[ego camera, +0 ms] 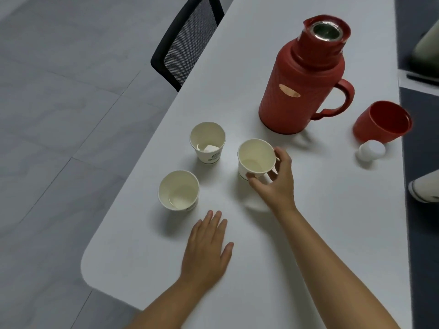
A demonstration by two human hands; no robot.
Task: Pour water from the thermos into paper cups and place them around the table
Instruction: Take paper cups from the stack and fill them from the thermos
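- The white table (308, 222) runs from the near edge up to the far right, with a rounded corner at the near left.
- Three paper cups stand on it in a loose triangle, all upright with open mouths.
- The far-left cup (207, 142) stands alone, with something pale and crumpled-looking at its bottom; what it is cannot be told.
- The near-left cup (178, 189) stands close to the table's left edge; a pale ring shows at its bottom, though I cannot tell whether that is water.
- The right cup (256, 159) sits to the right of the other two, slightly tilted toward the left.
- The right hand (275, 184) holds this cup, fingers and thumb curled round its right and near side just under the rim.
- The left hand (206, 250) lies flat on the table, palm down, fingers straight and slightly spread, just near of the near-left cup and not touching it.
- The red thermos (301, 79) stands upright farther back and to the right of the cups, its handle pointing right and its mouth uncovered, showing a metal rim.
- The red lid cup (382, 122) lies tipped on its side to the right of the thermos, opening toward the camera.
- A small white stopper (371, 150) sits just near of that lid cup.
- A black mesh chair (187, 41) stands at the table's far-left edge.
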